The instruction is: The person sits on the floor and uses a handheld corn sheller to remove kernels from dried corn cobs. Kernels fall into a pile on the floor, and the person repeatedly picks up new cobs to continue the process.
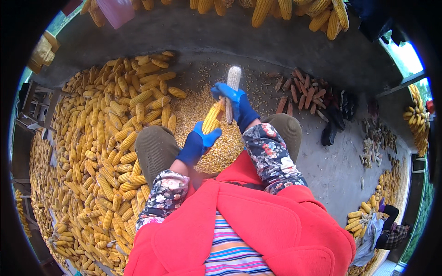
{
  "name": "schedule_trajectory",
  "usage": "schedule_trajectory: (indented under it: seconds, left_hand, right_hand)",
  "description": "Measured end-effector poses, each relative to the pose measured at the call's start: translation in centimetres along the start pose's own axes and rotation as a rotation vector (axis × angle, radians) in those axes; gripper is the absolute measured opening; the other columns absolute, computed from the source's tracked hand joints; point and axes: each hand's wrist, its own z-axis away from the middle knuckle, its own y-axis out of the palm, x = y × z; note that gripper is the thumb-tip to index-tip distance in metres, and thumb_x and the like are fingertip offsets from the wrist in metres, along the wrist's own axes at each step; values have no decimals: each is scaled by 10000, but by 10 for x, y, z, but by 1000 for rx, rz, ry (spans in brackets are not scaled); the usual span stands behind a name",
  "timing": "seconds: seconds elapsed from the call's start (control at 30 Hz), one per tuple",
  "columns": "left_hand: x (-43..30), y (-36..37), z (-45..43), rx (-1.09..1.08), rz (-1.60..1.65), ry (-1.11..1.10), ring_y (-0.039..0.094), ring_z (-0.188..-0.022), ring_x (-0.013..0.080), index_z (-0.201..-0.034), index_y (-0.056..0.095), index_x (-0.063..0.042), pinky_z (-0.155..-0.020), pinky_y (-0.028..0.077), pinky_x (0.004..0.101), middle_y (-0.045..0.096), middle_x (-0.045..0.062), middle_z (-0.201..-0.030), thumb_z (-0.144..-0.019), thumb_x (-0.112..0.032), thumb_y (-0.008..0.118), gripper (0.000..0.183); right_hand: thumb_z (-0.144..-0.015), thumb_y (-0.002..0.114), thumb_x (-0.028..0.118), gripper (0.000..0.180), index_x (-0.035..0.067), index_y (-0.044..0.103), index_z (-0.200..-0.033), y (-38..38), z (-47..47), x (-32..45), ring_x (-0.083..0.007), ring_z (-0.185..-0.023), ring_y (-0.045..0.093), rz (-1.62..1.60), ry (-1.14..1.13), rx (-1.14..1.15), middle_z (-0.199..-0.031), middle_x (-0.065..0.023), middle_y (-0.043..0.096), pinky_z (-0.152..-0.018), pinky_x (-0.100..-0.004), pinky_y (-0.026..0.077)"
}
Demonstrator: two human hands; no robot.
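My left hand (201, 139), in a blue coated work glove, is closed around the lower end of a yellow corn cob (213, 116) that is partly shelled at its upper tip. My right hand (234, 100), gloved alike, grips a bare whitish corncob (234, 78), held upright with its lower end beside the yellow one. Both cobs meet or nearly meet between the hands. Below them, between my knees, lies a heap of loose corn kernels (221, 151), with more kernels scattered on the floor beyond.
A large pile of yellow corn cobs (103, 138) spreads at the left. Bare reddish corncobs (307, 91) and dark shoes (333, 120) lie at the right. Corn hangs above the concrete wall (221, 34). A person (392, 234) sits at the far lower right by more corn.
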Motion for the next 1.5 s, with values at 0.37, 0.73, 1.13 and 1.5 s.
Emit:
schedule_trajectory:
  seconds: [0.37,0.73,1.13,1.5]
  left_hand:
    - [-17,9,2,123,422,-27,635,-608,169,-1054,619,-34,-557,509,328,644,53,-785,-951,-295,739,305]
    - [-35,-13,3,130,343,23,645,-748,144,-1196,589,-40,-665,533,296,657,35,-908,-958,-348,747,420]
    - [-52,-22,32,586,308,-100,724,-825,208,-1186,654,7,-727,588,326,710,101,-981,-971,-345,732,420]
    - [-30,14,38,365,-314,-98,737,-983,325,-1386,528,-10,-830,570,428,745,196,-1078,-869,-471,770,734]
  right_hand:
    - [-943,753,263,339,38,727,-1194,30,16,-14,-218,-954,731,978,-203,-24,-1069,-83,766,-848,-373,576]
    - [-923,786,254,293,20,704,-1078,1,0,26,-200,-884,711,206,-243,-121,-976,-80,742,-795,-361,562]
    - [-827,753,387,299,147,759,-1006,20,76,55,-380,-810,723,1221,-392,591,-881,-177,742,-708,-452,557]
    - [-808,713,494,465,91,771,-1034,-2,65,-29,-411,-912,726,1403,25,248,-971,-226,749,-813,-492,566]
